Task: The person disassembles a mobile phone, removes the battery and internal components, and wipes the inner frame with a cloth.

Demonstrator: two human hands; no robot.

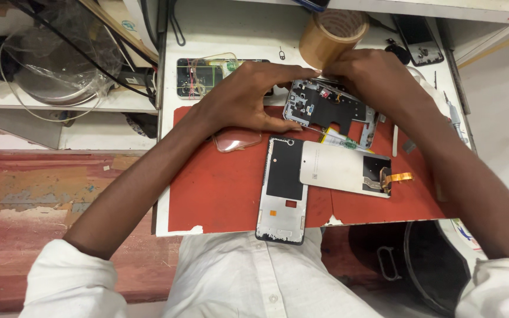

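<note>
Both hands meet over the phone frame [325, 109] lying near the far edge of the table [207, 32], partly on the red mat [219, 188]. The left hand [245, 97] spans it with thumb and fingers pressed to its edge; the right hand [372, 73] pinches at its far corner, though what it grips is hidden. A slip there could tear the thin cable [399, 176] on the screen panel [340, 168] just beside, or knock the tape roll [331, 35].

A silver-backed rectangular phone screen panel [344, 169] lies flat on the red mat [219, 188], an orange flex ribbon at its right end. Just left, touching it, a black-and-grey screen frame [283, 189] overhangs the table [231, 35] edge.
</note>
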